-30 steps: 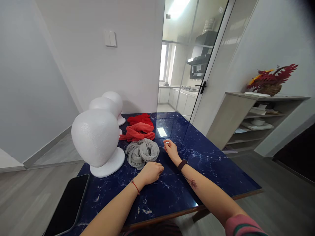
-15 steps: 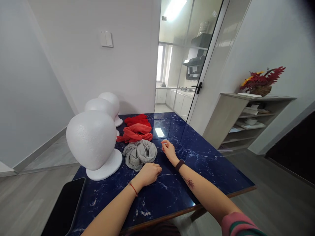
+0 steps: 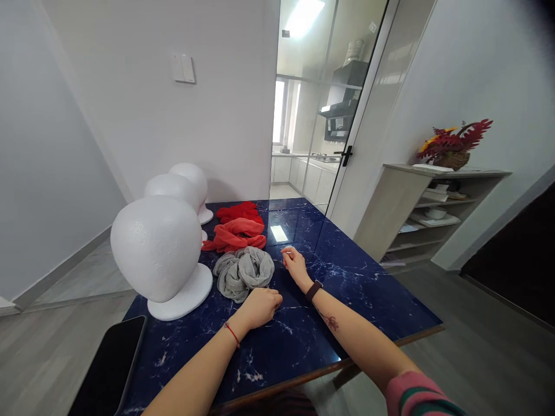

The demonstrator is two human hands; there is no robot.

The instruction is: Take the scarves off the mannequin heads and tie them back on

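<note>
My left hand (image 3: 261,306) rests on the blue marbled table (image 3: 303,341), its fingers curled under in a loose fist, just in front of a crumpled grey scarf (image 3: 255,267). To the right of that scarf lies my right hand (image 3: 295,264) on the tabletop, fingers loosely bent and slightly apart, with nothing in them. Behind the grey scarf are a coral-red scarf (image 3: 238,234) and a brighter red scarf (image 3: 240,212). A white foam mannequin head (image 3: 156,248) stands left of the scarves; a second foam head (image 3: 171,186) and a third foam head (image 3: 191,173) are partly hidden behind it.
A black phone (image 3: 108,364) is at the table's near left corner. The wall (image 3: 234,115) meets the table's far edge, beside a glass door (image 3: 316,127). To the right stands a shelf unit (image 3: 373,208) with a basket of red and yellow flowers (image 3: 453,159) on top.
The view has shifted slightly, so everything sits a little further left. Both hands stay in about the same place on the table.
</note>
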